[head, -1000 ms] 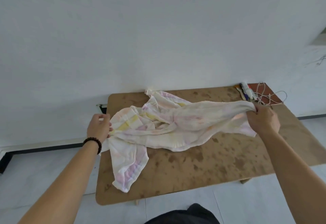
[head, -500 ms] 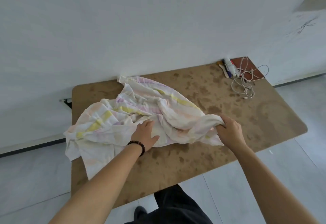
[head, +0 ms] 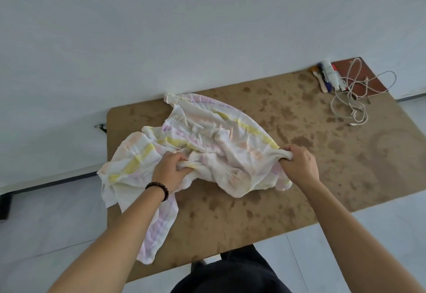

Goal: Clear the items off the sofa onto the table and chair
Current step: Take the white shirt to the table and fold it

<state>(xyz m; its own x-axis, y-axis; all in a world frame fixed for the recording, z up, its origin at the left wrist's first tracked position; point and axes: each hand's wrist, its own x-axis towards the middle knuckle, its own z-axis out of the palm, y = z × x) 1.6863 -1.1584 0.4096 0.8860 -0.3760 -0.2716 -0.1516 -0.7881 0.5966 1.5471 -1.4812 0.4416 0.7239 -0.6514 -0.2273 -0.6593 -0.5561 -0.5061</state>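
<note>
A crumpled white cloth (head: 214, 140) with pale yellow, pink and purple stripes lies across the left half of a stained brown table (head: 334, 168). One end of it hangs over the table's front left edge. My left hand (head: 170, 169), with a dark bead bracelet on the wrist, is closed on a bunch of the cloth near its middle. My right hand (head: 299, 162) grips a gathered fold at the cloth's right end. Both hands rest low on the tabletop. No sofa or chair is in view.
At the table's far right corner lie a tangled white cable (head: 350, 99), several markers (head: 329, 76) and a reddish-brown board (head: 359, 78). A white wall runs behind the table. Pale floor tiles surround it. My dark trousers (head: 230, 272) show at the bottom.
My left hand has moved in from the cloth's left edge to its middle and closed on it. My right hand has pulled its end toward me. The cloth is more bunched.
</note>
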